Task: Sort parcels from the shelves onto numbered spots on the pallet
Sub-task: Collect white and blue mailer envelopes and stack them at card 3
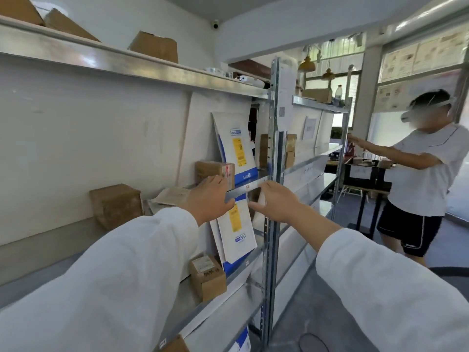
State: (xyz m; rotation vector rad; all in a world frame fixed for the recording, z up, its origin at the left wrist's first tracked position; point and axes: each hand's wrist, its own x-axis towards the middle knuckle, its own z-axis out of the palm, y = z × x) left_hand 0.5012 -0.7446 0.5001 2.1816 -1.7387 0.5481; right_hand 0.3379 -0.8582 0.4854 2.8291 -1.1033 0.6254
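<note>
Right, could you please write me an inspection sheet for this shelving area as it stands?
Surface: metal shelves, several tiers.
Job's things: small brown box and upright white-blue mailer on the middle shelf; second mailer and labelled brown box on the shelf below; larger brown box further left.
Clutter: flat tan envelope lying on the middle shelf; cartons on the top shelf.
Grippers: left hand reaches to the small brown box; right hand at the shelf edge beside the post, grip unclear.
Cables: dark cable loop on the floor.
Surroundings: another person in a headset reaching to the far shelving; hanging lamps; ceiling camera.
</note>
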